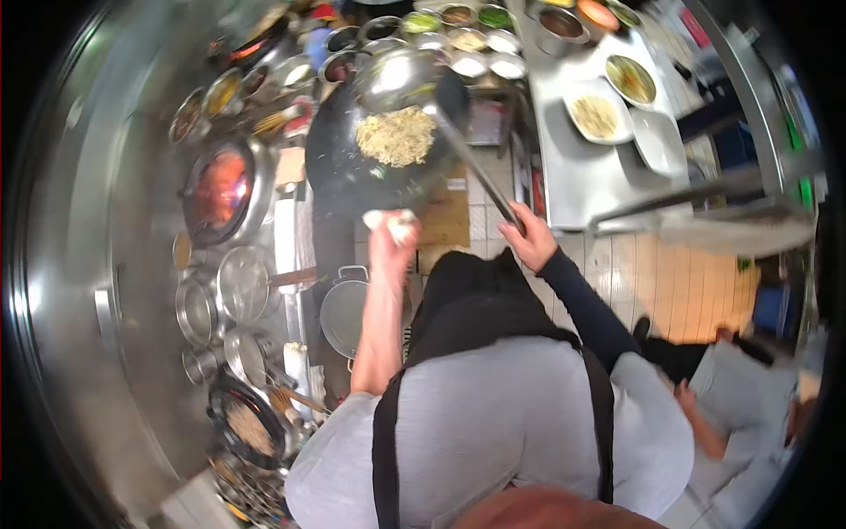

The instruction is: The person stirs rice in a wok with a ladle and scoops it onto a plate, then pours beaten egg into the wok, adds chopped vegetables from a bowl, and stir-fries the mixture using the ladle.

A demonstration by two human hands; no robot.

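My left hand is closed around a bunched white cloth at the near edge of a large dark wok; the hand is somewhat blurred. A mound of fried rice lies inside the wok. In my right hand is the end of a long handle belonging to a ladle. Its wide, shiny metal bowl hangs over the far part of the wok, just beyond the rice. Motion blurs the wok's outline.
On the right, a steel counter bears a white dish of food, a white bowl and a vegetable dish. Burner flames glow in a stove ring at left. Ingredient bowls line the back. Another person is at lower right.
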